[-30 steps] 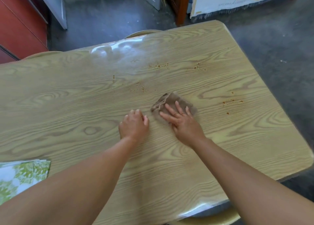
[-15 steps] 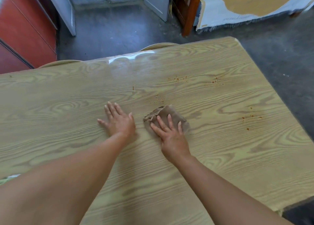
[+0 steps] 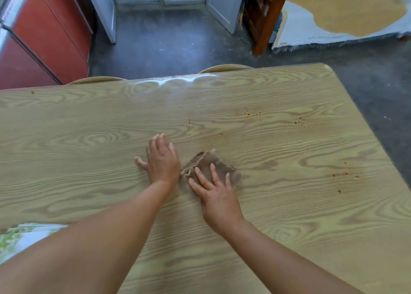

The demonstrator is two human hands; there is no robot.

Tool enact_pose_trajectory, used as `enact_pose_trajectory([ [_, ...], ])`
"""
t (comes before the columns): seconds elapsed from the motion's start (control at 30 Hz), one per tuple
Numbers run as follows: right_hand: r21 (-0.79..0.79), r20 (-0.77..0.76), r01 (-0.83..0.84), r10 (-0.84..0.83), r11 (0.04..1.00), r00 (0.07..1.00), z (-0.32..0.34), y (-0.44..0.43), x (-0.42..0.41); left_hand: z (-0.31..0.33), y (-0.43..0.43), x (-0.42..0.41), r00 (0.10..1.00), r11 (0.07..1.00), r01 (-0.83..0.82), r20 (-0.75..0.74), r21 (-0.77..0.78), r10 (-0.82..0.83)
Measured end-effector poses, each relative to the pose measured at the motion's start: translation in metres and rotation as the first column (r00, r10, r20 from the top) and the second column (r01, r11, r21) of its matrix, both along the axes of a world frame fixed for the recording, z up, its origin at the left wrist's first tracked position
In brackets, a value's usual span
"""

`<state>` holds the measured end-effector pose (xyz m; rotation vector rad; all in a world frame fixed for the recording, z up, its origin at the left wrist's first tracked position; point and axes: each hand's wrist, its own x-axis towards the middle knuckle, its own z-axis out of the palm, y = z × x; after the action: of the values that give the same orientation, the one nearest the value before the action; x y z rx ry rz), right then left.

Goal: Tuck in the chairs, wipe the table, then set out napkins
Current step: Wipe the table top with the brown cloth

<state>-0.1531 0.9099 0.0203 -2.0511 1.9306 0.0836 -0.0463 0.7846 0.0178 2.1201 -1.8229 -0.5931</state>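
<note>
I judged the wiping step to be in hand. My right hand [image 3: 219, 196] lay flat near the middle of the frame, fingers [image 3: 215, 173] spread and pressed down on a folded brown cloth [image 3: 216, 162]; it gripped nothing, only pinned the cloth to the wood-grain table [image 3: 89, 138]. My left hand [image 3: 163, 160] rested palm-down just beside the cloth, fingers extended, holding nothing. Orange crumbs [image 3: 251, 114] sat scattered above and to the right of the cloth, with more specks [image 3: 344, 174] toward the right edge, so the next move called for sweeping the cloth up and rightward across them. The green-patterned napkins [image 3: 26, 238] waited at the lower left, partly behind my forearm. Two chair backs [image 3: 224, 68] showed at the table's far edge, apparently tucked in.
</note>
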Motion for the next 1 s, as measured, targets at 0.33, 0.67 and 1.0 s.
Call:
enact_pose_trajectory([
  [0.33,0.041,-0.032,-0.032,0.033,0.999,0.999,-0.005,-0.153,-0.001,-0.019,-0.031,-0.024,0.978,0.963,-0.192,-0.114,-0.188,0.172],
  [0.67,0.037,0.026,0.01,-0.011,0.999,1.0,-0.001,-0.176,-0.033,-0.024,-0.049,-0.041,0.983,0.974,-0.107,-0.17,-0.202,0.072],
  [1.0,-0.361,0.365,0.288,-0.15,0.887,0.919,-0.012,-0.057,-0.107,-0.017,0.002,-0.085,0.961,0.947,0.276,0.063,-0.163,-0.269],
])
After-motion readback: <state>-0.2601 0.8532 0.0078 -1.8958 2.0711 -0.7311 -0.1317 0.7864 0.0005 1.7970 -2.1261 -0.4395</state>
